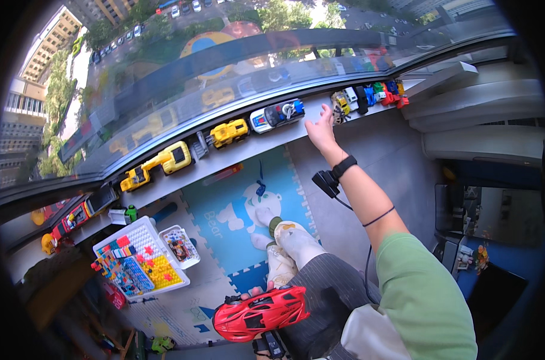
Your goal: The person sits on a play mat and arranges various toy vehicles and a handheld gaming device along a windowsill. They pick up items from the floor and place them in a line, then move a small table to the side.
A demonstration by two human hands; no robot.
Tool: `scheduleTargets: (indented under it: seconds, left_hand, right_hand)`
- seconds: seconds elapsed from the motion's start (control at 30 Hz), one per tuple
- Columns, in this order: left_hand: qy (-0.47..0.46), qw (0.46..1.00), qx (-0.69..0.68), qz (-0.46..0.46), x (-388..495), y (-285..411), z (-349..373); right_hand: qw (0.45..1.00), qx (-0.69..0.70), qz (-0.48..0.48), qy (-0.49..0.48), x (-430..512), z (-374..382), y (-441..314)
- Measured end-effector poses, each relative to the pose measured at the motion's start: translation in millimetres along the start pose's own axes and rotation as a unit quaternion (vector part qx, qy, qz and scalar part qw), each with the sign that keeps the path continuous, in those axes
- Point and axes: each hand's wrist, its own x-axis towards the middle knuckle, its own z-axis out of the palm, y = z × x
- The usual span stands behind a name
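My left hand (256, 291) is wrapped around a red toy sports car (236, 320), low in the view over my lap. Only some fingertips show past the car's far side; the rest of the hand is hidden beneath it. My right hand (321, 131) reaches to the windowsill (234, 155), fingers apart with nothing in them. It is by the gap between a white toy police truck (263, 120) and a tight row of small toy vehicles (369, 96). Further left on the sill stand a yellow toy truck (227, 130) and a yellow toy excavator (177, 157).
Window glass (236, 54) rises behind the sill. At left, a white building-brick table (182, 284) carries loose bricks, with a sticker-covered tray (196, 260) beside it. A blue foam mat (223, 193) lies under my feet. A red toy truck (72, 219) sits at the sill's left end.
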Motion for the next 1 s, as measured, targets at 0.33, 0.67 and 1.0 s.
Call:
scheduleTargets:
  seconds: [0.33, 0.67, 1.0]
  left_hand:
    - [-0.115, 0.982, 0.139, -0.053, 40.9, -54.4, 6.7]
    - [-0.230, 0.971, 0.027, -0.051, 158.0, -253.7, -52.3]
    - [0.008, 0.995, -0.062, -0.071, 175.1, -362.8, -10.7]
  right_hand:
    - [0.984, -0.148, -0.007, 0.101, 73.1, -182.0, 157.5]
    - [0.954, -0.290, 0.049, 0.054, 302.2, -304.6, 301.8]
    - [0.980, -0.181, 0.070, 0.035, 352.1, -296.4, 356.5]
